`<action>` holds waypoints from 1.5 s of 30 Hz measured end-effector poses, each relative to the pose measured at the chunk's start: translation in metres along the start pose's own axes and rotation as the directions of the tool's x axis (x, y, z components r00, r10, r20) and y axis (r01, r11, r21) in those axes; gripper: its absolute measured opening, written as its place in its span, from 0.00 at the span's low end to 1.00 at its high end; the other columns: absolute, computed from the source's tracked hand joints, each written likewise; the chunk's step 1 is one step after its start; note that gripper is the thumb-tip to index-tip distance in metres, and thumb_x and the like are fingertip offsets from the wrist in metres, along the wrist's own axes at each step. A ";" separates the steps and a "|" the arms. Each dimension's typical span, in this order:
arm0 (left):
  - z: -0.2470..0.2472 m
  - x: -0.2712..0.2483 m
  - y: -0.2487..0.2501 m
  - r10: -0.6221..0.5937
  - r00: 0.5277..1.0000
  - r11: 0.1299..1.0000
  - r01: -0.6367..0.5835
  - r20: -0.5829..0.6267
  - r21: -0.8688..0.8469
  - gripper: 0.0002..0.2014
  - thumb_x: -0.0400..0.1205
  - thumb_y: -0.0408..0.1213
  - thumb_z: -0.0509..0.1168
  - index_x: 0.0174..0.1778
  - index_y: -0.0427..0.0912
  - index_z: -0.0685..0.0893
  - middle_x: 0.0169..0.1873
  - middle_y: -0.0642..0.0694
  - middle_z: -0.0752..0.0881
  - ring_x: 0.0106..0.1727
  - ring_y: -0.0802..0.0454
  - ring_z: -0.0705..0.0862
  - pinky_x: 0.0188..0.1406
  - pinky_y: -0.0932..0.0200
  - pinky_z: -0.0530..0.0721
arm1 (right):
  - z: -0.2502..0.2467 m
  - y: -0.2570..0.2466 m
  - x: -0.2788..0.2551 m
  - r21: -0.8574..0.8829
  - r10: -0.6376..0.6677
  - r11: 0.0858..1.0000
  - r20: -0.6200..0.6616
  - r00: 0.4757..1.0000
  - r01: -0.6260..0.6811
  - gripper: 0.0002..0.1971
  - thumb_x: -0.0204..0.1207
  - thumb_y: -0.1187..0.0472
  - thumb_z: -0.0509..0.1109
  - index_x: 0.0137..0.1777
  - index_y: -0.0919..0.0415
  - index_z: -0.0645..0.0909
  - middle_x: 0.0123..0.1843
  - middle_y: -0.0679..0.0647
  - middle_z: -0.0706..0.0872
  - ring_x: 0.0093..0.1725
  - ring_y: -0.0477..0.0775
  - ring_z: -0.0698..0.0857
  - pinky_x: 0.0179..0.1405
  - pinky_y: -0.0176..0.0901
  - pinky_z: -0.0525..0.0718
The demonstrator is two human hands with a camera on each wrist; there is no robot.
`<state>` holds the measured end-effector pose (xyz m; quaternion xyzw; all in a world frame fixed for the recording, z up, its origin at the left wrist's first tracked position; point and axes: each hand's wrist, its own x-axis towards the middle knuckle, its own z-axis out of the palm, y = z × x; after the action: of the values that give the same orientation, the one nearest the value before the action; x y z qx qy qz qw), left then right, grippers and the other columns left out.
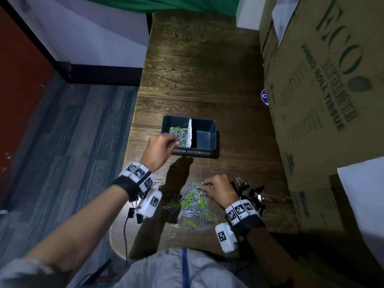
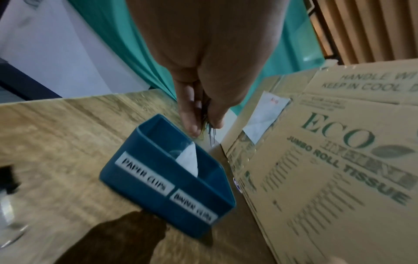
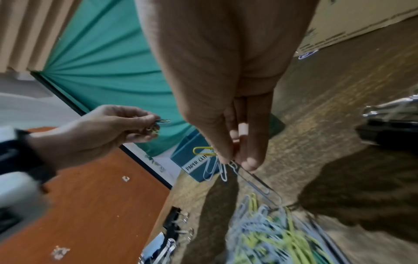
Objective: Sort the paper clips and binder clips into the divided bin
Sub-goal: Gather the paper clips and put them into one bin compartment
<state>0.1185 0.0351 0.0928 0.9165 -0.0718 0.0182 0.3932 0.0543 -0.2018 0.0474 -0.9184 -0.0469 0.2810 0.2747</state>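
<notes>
A dark blue divided bin (image 1: 212,129) stands mid-table, with a white divider (image 1: 190,133). Its left compartment holds several paper clips (image 1: 177,132); the right one looks empty. Labels on its front (image 2: 144,176) read PAPER CLIPS and BINDER CLIPS. My left hand (image 1: 164,145) hovers at the bin's near left corner, pinching a few paper clips (image 3: 159,124). My right hand (image 1: 218,189) is over the loose pile of green, white and blue paper clips (image 1: 194,202), pinching several of them (image 3: 217,164). Black binder clips (image 1: 252,193) lie right of that hand.
More binder clips (image 1: 135,210) lie at the table's left edge under my left wrist. Big cardboard boxes (image 1: 324,84) marked ECO wall in the table's right side. Left of the table the floor (image 1: 62,132) drops away. Green cloth (image 1: 187,5) hangs at the far end.
</notes>
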 end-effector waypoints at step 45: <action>0.092 -0.151 -0.053 -0.248 0.824 0.959 0.135 0.510 0.247 0.23 0.74 0.37 0.74 0.62 0.40 0.73 0.55 0.40 0.82 0.53 0.40 0.84 0.46 0.57 0.76 | 0.081 0.026 -0.016 -0.109 0.166 0.981 0.074 0.983 -0.158 0.19 0.68 0.52 0.83 0.34 0.55 0.73 0.35 0.52 0.84 0.37 0.58 0.86 0.41 0.52 0.87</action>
<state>-0.0250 0.0225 -0.0220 0.9221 -0.0837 -0.2711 0.2631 -0.0052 -0.1886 -0.0145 -0.9196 0.0022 0.3375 0.2011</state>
